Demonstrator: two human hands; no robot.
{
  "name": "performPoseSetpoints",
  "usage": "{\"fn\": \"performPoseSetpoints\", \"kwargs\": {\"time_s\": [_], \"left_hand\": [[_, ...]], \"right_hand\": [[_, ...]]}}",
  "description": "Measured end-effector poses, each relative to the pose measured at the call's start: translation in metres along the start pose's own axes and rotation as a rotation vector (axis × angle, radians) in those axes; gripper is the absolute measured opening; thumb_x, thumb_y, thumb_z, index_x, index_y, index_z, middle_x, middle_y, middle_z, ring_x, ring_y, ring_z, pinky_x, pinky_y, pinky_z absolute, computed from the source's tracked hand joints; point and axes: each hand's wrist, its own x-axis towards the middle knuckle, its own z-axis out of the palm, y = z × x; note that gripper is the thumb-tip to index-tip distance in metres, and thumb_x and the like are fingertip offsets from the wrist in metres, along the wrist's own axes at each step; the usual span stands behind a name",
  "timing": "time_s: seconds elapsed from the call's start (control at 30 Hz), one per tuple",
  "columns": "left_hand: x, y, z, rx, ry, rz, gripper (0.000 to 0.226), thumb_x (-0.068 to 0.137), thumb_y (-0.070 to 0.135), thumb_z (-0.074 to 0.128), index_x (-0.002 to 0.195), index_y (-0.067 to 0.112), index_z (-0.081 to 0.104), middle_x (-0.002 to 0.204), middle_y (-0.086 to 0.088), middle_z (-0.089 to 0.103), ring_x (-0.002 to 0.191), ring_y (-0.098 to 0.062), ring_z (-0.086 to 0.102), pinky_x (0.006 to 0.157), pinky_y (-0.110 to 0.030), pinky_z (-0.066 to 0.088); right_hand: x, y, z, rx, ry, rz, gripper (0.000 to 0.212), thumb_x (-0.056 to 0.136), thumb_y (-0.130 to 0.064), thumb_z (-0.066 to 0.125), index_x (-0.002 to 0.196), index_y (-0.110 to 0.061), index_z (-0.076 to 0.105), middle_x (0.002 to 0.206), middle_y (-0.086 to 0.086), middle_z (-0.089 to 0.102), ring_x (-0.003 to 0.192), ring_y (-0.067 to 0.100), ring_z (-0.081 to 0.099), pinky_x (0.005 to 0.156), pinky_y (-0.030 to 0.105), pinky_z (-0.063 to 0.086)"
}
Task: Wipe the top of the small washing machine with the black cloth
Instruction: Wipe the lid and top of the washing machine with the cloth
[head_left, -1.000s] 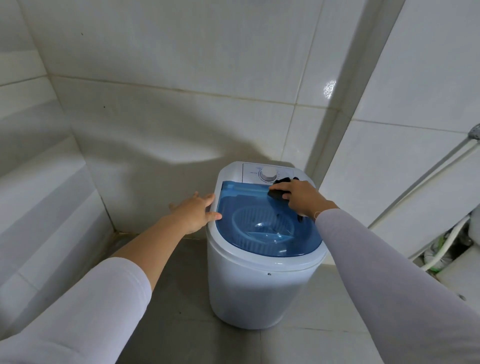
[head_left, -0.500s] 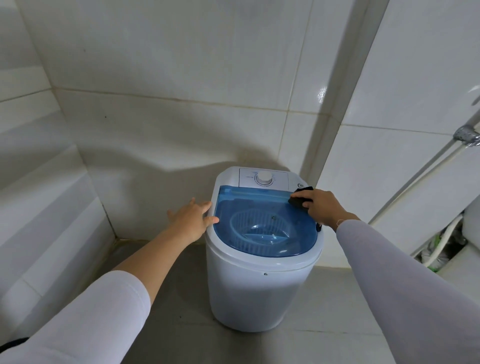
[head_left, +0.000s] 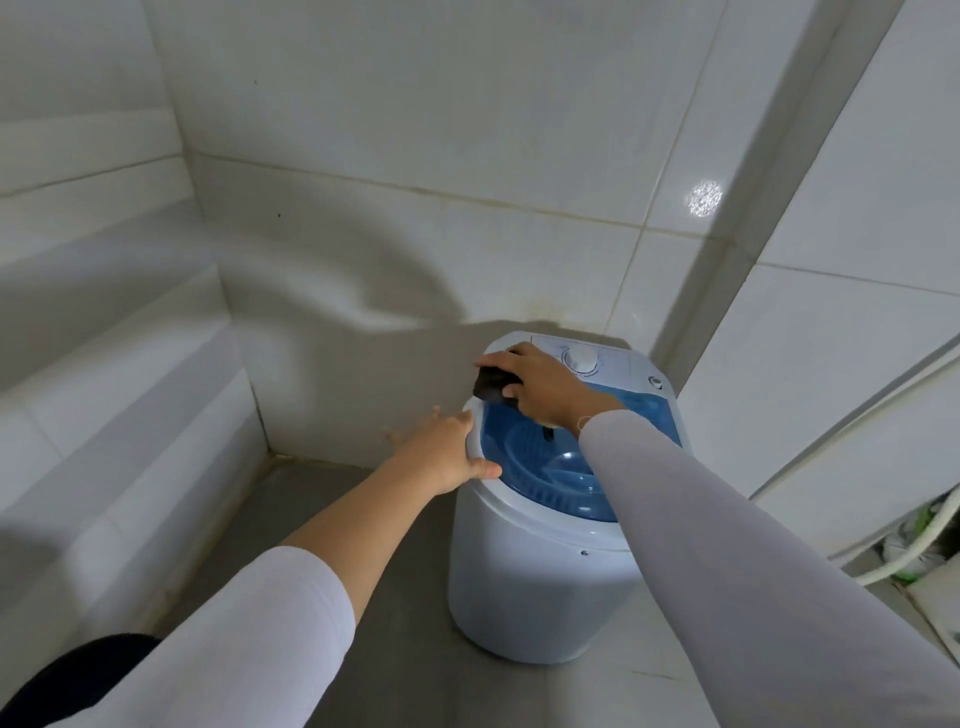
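Observation:
A small white washing machine with a translucent blue lid stands on the grey floor in a tiled corner. A white dial sits on its rear control panel. My right hand presses the bunched black cloth against the machine's top at the rear left corner, just left of the dial. My left hand rests against the machine's left rim, fingers spread, thumb lying on the white rim.
White tiled walls close in behind and to the left of the machine. A pale hose and a metal pipe run along the wall at the right. Grey floor lies in front and to the left.
My right hand has carried the cloth from the right rear of the lid across to the rear left corner. The left hand stays on the left rim. The view has shifted left.

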Motion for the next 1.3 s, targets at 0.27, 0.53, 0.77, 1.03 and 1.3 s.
{"fn": "performPoseSetpoints", "kwargs": {"time_s": [0.27,0.53,0.77,1.03,1.3], "left_hand": [[-0.003,0.002,-0.003,-0.001,-0.041,0.016,0.085,0.085,0.054,0.057,0.151,0.024,0.012,0.16,-0.006,0.018,0.149,-0.021,0.002,0.112,-0.066,0.014],[-0.007,0.006,-0.006,0.06,-0.059,-0.026,0.083,0.086,0.057,0.053,0.151,0.024,0.012,0.16,-0.007,0.013,0.149,-0.022,0.003,0.113,-0.064,0.013],[-0.01,0.009,-0.006,0.088,-0.059,-0.039,0.082,0.086,0.057,0.052,0.151,0.022,0.016,0.16,-0.009,0.012,0.149,-0.024,0.003,0.114,-0.064,0.013],[-0.01,0.011,-0.007,0.107,-0.058,-0.051,0.084,0.086,0.058,0.052,0.151,0.024,0.013,0.161,-0.009,0.009,0.149,-0.025,0.006,0.115,-0.06,0.016],[-0.008,0.012,-0.006,0.14,-0.055,-0.06,0.084,0.086,0.058,0.051,0.152,0.026,0.01,0.161,-0.008,0.009,0.149,-0.024,0.003,0.116,-0.059,0.014]], "right_hand": [[0.005,-0.008,0.019,-0.054,-0.027,0.061,0.045,0.09,-0.039,0.048,0.134,-0.034,0.046,0.149,0.003,0.036,0.138,0.025,0.026,0.112,0.041,0.024],[-0.001,-0.005,0.022,-0.083,0.002,0.072,0.042,0.093,-0.017,0.047,0.133,-0.029,0.049,0.139,0.008,0.046,0.126,0.027,0.042,0.104,0.037,0.036],[-0.015,0.015,0.012,-0.084,0.01,0.144,0.042,0.093,-0.014,0.048,0.131,-0.031,0.05,0.134,0.01,0.049,0.121,0.028,0.047,0.1,0.038,0.04],[-0.039,0.042,0.0,-0.069,0.049,0.191,0.041,0.093,-0.012,0.049,0.13,-0.03,0.053,0.139,0.008,0.05,0.124,0.029,0.047,0.103,0.037,0.038],[-0.062,0.077,-0.007,-0.021,0.11,0.278,0.041,0.094,-0.012,0.048,0.13,-0.03,0.052,0.137,0.01,0.051,0.122,0.029,0.047,0.103,0.036,0.038]]}}
